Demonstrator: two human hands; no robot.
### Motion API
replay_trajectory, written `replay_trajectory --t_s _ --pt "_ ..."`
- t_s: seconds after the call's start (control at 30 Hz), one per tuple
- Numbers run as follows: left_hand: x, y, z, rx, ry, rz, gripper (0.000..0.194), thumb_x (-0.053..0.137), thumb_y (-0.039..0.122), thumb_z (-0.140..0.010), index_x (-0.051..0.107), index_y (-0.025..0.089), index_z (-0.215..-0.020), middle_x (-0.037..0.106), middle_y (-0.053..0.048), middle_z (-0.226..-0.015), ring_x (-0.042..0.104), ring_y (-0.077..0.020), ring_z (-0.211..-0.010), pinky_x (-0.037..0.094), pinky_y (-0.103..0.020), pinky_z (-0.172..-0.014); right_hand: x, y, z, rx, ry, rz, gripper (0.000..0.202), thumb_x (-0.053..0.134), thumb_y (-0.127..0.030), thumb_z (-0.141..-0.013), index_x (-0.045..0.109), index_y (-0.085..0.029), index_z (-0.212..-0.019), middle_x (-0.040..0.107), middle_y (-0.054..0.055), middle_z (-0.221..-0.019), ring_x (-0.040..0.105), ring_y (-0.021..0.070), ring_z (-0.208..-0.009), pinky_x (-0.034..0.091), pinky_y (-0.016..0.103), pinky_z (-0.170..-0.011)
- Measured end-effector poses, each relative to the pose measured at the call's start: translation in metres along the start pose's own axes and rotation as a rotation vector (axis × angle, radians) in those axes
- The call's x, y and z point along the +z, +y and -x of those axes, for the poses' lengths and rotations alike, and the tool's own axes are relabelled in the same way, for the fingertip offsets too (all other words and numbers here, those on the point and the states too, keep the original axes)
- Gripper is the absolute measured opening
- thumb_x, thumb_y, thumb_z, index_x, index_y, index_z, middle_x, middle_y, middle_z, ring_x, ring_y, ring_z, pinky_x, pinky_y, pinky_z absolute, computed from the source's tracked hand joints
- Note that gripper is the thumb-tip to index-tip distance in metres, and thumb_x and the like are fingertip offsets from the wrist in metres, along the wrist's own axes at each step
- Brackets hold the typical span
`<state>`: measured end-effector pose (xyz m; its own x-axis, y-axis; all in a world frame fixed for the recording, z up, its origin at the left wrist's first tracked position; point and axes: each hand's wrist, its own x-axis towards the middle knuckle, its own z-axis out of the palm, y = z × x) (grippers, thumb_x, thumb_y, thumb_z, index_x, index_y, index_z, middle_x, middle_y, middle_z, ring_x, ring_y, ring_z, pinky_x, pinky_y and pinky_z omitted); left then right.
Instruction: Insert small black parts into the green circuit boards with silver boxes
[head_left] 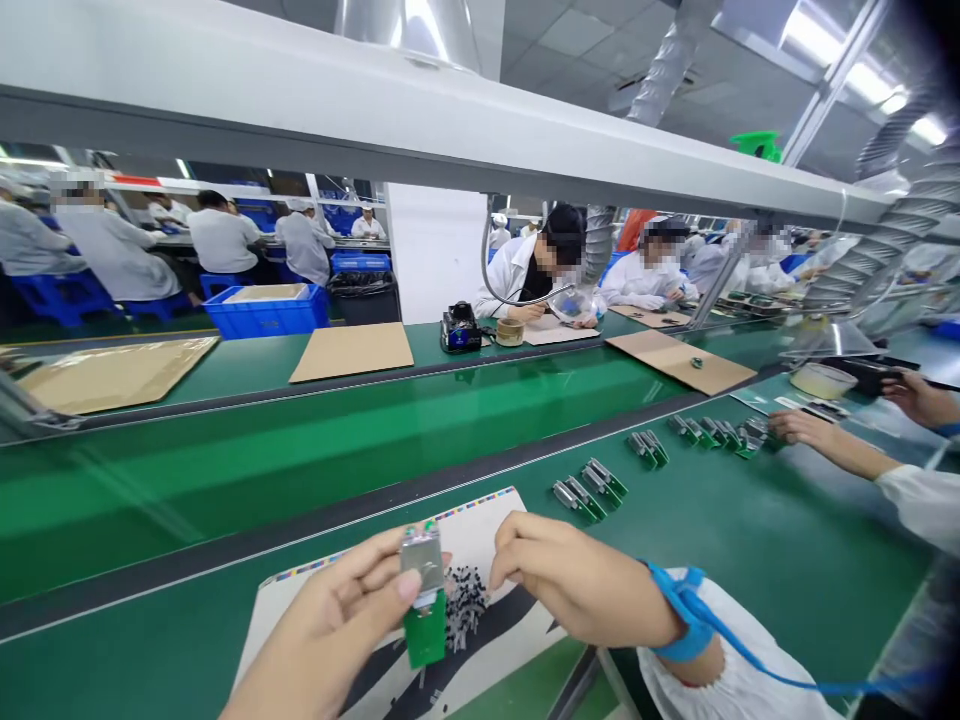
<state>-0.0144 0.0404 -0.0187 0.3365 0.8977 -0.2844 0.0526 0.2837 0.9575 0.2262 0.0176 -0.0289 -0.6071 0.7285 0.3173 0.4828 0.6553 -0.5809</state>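
Observation:
My left hand [349, 610] is closed on a small green circuit board [425, 632] that carries a silvery metal block, its thumb on the block's face. Beside it, my right hand [562, 575] has its fingers bent together over the edge of a pile of small black and grey parts [466, 605]; whatever its fingertips hold, if anything, is hidden. The pile lies on a printed sheet [487, 525] on the green bench. A blue strap [681, 612] circles my right wrist.
Several green boards with metal blocks [589, 490] stand in groups along the bench. At right, another person's hands [825, 440] work near more boards. Beyond the green conveyor [300, 440] lie cardboard sheets [352, 352]. A metal beam [450, 110] crosses overhead.

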Motion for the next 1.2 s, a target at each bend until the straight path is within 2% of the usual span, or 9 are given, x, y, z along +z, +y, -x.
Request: replay_trajectory --t_s 0.07,0.17,0.33,0.47,0.57,0.7,0.9,1.07,1.2 --pt "0.01 0.001 0.008 0.086 -0.013 -0.055 0.047 0.072 0.049 -0.07 0.068 0.021 -0.108 0.073 -0.008 -0.102 0.066 -0.0259 -0.094 0.053 -0.033 -0.084 -0.011 -0.014 -0.002 -0.033 0.099 -0.017 0.028 0.033 -0.003 -0.091 0.055 -0.019 -0.099 0.051 0.006 -0.09 0.048 0.015 -0.079 0.046 0.028 -0.067" --pt "0.023 0.005 0.019 0.216 -0.101 -0.153 0.031 0.066 0.036 -0.079 0.069 0.023 -0.107 0.074 -0.005 -0.09 0.067 -0.0199 -0.08 0.055 -0.027 -0.074 -0.019 -0.031 -0.004 -0.079 0.237 -0.053 0.029 0.035 -0.002 -0.091 0.054 -0.019 -0.103 0.049 0.004 -0.088 0.047 0.0134 -0.077 0.043 0.025 -0.063" --pt "0.033 0.012 0.035 0.376 -0.158 -0.327 0.023 0.058 0.021 -0.081 0.07 0.023 -0.1 0.069 -0.002 -0.078 0.062 -0.014 -0.066 0.055 -0.021 -0.065 -0.006 -0.048 -0.013 -0.275 0.464 -0.086 0.038 0.046 0.006 -0.082 0.049 -0.02 -0.109 0.058 0.003 -0.089 0.052 0.0137 -0.08 0.046 0.029 -0.071" --pt "0.034 0.014 0.041 0.432 -0.181 -0.332 0.024 0.057 0.013 -0.079 0.07 0.022 -0.096 0.069 0.001 -0.077 0.061 -0.0117 -0.066 0.053 -0.016 -0.064 0.006 -0.057 -0.02 -0.297 0.581 -0.063 0.04 0.046 0.01 -0.079 0.046 -0.022 -0.103 0.064 0.0 -0.08 0.052 0.0119 -0.071 0.047 0.028 -0.067" --pt "0.034 0.014 0.042 0.443 -0.197 -0.334 0.027 0.054 0.009 -0.08 0.07 0.023 -0.097 0.069 0.002 -0.078 0.062 -0.011 -0.068 0.053 -0.015 -0.066 0.006 -0.062 -0.022 -0.298 0.605 0.03 0.033 0.048 0.006 -0.081 0.046 -0.023 -0.095 0.068 -0.002 -0.075 0.051 0.0116 -0.065 0.048 0.026 -0.062" --pt "0.033 0.014 0.041 0.455 -0.159 -0.395 0.021 0.056 0.01 -0.08 0.069 0.022 -0.092 0.068 0.002 -0.078 0.063 -0.0113 -0.069 0.053 -0.015 -0.067 0.0 -0.066 -0.025 -0.3 0.609 0.174 0.024 0.05 0.0 -0.085 0.044 -0.023 -0.081 0.068 -0.004 -0.066 0.053 0.0102 -0.058 0.048 0.023 -0.057" --pt "0.033 0.011 0.042 0.459 -0.11 -0.464 0.01 0.056 0.014 -0.08 0.064 0.02 -0.082 0.066 0.001 -0.072 0.063 -0.0131 -0.067 0.052 -0.017 -0.061 -0.004 -0.071 -0.026 -0.326 0.603 0.214 0.023 0.048 0.0 -0.086 0.046 -0.021 -0.081 0.069 -0.004 -0.066 0.055 0.0083 -0.055 0.049 0.021 -0.056" --pt "0.033 0.011 0.042 0.445 -0.128 -0.465 0.011 0.056 0.015 -0.08 0.065 0.02 -0.084 0.067 0.001 -0.073 0.064 -0.0138 -0.068 0.053 -0.017 -0.061 0.0 -0.075 -0.025 -0.235 0.674 0.179 0.021 0.047 -0.003 -0.089 0.044 -0.022 -0.081 0.065 -0.004 -0.063 0.052 0.0084 -0.055 0.05 0.021 -0.058" --pt "0.033 0.012 0.043 0.401 -0.145 -0.462 0.012 0.055 0.018 -0.083 0.066 0.02 -0.088 0.068 0.001 -0.076 0.064 -0.014 -0.069 0.053 -0.019 -0.064 0.001 -0.074 -0.025 -0.228 0.648 0.165 0.019 0.047 -0.008 -0.092 0.043 -0.023 -0.081 0.062 -0.004 -0.06 0.053 0.0091 -0.052 0.051 0.022 -0.057"
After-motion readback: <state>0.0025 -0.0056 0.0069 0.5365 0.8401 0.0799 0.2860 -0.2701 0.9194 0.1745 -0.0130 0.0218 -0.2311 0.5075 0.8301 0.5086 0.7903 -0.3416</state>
